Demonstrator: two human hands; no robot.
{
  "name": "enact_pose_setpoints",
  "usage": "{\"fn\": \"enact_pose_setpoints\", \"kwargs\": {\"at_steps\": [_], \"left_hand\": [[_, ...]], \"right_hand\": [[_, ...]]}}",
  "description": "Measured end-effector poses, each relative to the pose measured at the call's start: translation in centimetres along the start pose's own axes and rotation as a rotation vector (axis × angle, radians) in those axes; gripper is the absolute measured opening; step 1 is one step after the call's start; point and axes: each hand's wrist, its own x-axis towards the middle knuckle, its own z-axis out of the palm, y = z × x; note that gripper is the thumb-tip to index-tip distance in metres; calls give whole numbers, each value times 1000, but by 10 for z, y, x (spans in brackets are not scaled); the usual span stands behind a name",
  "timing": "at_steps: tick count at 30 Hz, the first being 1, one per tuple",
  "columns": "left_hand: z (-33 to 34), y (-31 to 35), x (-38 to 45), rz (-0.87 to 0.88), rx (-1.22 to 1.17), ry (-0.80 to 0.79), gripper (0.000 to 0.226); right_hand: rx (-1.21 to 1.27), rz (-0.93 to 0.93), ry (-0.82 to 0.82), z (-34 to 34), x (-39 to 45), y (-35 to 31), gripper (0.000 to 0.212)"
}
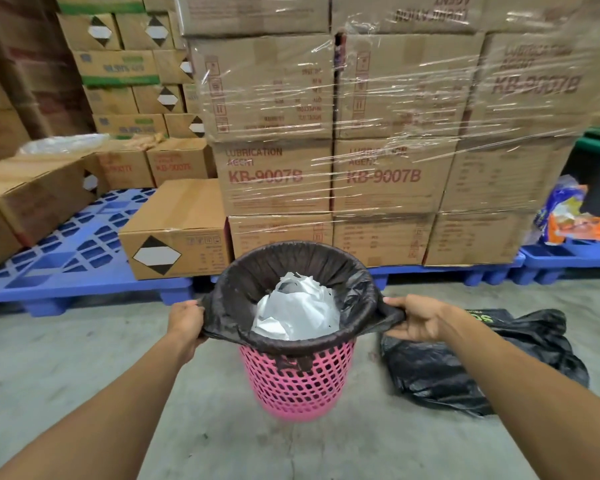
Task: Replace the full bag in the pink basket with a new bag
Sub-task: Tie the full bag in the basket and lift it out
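**Lifting the old liner out of the pink basket without dumping it**

Since both hands are already on the bag, the step here looks like peeling the full black bag (293, 268) off the rim and hauling it up. The left hand (187, 323) is closed tight around a pinched tab of plastic at the left side of the rim, and the right hand (414, 320) is clamped the same way on a stretched tab at the right side. If it were me, I'd pull both tabs up evenly rather than outward, since the plastic is already drawn thin at the grips and could tear. The front lip is folded down over the rim, so free that first or the basket will probably come up with the bag. Then bring the two tabs together over the middle to shut the mouth before lifting clear.

The pink basket (297, 382) is a round lattice plastic thing, narrower at the base, standing on the concrete floor (84, 358) just in front of the blue pallet (84, 271) stacked with wrapped cartons (388, 133). Crumpled white plastic waste (297, 310) sits heaped inside, nearly up to the rim. Another black bag (482, 365) lies slack on the floor just right of the basket; I'd guess that's the replacement, but can't tell for sure.
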Motion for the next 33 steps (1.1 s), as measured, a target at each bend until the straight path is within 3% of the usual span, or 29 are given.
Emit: {"fn": "enact_pose_setpoints", "kwargs": {"at_steps": [4,9,11,14,18,23,25,29,33], "left_hand": [[2,1,-12,-121,167,-168,23],[-1,8,-20,-120,132,-199,31],[-1,9,-15,-74,106,-107,27],[-1,18,-12,6,18,31,27],[0,34,-14,-10,-103,23,22],[6,49,-13,51,-185,73,5],[10,57,-14,92,-175,90,12],[17,73,-13,183,-120,271,21],[38,80,-25,368,-177,210,28]], "right_hand": [[44,9,-33,11,-10,-16,11],[-43,76,-59,30,-16,-17,12],[-30,64,-23,33,-13,-19,19],[-13,-12,111,34,-13,-25,11],[37,-206,291,30,-23,-33,7],[258,-362,172,37,-27,-43,25],[246,-384,133,47,-29,-50,23],[187,-436,169,70,-27,-62,24],[135,-371,208,78,-24,-73,14]]}}
